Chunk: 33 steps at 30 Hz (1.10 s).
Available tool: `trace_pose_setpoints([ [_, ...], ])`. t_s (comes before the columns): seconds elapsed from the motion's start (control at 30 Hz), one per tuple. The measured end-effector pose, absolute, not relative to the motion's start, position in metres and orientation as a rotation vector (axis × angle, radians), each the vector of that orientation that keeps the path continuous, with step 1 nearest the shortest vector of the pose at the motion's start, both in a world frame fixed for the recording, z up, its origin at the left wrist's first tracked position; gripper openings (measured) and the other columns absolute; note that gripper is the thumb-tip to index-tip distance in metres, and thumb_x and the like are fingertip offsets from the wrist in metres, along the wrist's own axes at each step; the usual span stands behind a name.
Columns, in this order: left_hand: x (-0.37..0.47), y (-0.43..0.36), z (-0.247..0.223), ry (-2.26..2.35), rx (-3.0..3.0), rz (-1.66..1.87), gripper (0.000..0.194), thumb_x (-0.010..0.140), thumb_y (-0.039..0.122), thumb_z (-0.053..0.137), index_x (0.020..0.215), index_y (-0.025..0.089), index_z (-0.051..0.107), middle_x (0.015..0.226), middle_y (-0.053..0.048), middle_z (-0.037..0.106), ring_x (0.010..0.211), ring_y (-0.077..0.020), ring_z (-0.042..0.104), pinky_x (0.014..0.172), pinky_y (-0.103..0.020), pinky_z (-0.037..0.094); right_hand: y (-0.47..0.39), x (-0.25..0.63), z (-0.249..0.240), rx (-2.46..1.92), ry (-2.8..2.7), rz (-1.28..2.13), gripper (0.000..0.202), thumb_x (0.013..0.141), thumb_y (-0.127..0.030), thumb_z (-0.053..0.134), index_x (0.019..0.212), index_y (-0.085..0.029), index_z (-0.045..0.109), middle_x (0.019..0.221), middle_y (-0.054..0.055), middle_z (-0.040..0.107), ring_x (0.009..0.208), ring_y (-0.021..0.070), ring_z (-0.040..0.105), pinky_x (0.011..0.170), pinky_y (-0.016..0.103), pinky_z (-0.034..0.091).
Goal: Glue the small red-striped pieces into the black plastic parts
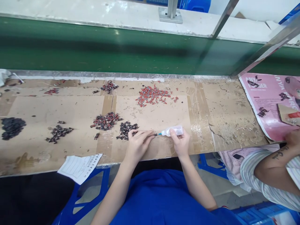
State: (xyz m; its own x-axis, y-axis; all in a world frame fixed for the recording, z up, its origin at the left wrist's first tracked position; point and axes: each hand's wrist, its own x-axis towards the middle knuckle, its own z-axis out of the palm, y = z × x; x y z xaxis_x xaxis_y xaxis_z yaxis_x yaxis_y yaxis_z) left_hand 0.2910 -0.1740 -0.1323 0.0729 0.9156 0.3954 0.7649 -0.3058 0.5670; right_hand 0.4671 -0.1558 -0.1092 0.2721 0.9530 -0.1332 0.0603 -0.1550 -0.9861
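My right hand is closed around a small clear squeeze bottle, laid nearly level with its thin blue needle tip pointing left. The tip meets a small black part that my left hand pinches at its fingertips. Most of that part is hidden by the fingers. Just left of my left hand lies a pile of small black-and-metal parts. Beyond my hands is a spread of small red parts with metal ends.
Piles of red-and-black parts, dark parts and flat black pieces lie leftward on the cardboard. A paper sheet overhangs the front edge. A green belt runs behind. Another person's arm rests at right.
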Motion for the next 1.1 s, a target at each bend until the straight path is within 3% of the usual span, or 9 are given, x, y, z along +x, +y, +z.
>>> trace_pose_setpoints([
  [0.47, 0.2957, -0.176, -0.1252, 1.733, 2.071, 1.101, 0.01, 0.091, 0.028, 0.061, 0.083, 0.026, 0.068, 0.082, 0.002, 0.078, 0.076, -0.017, 0.073, 0.085, -0.039, 0.036, -0.1564, 0.4643, -0.109, -1.512, -1.035, 1.056, 0.024, 0.074, -0.042, 0.068, 0.071, -0.019, 0.063, 0.068, 0.002, 0.069, 0.064, 0.0185, 0.064, 0.06, 0.03, 0.05],
  [1.1, 0.2972, -0.176, -0.1265, 1.753, 1.92, 1.117, 0.01, 0.087, 0.03, 0.065, 0.08, 0.026, 0.071, 0.08, 0.0, 0.078, 0.077, -0.0192, 0.073, 0.088, -0.04, 0.032, -0.1549, 0.4654, -0.1113, -1.477, -1.036, 1.042, 0.023, 0.074, -0.039, 0.068, 0.071, -0.017, 0.063, 0.067, 0.001, 0.066, 0.062, 0.0159, 0.061, 0.06, 0.028, 0.049],
])
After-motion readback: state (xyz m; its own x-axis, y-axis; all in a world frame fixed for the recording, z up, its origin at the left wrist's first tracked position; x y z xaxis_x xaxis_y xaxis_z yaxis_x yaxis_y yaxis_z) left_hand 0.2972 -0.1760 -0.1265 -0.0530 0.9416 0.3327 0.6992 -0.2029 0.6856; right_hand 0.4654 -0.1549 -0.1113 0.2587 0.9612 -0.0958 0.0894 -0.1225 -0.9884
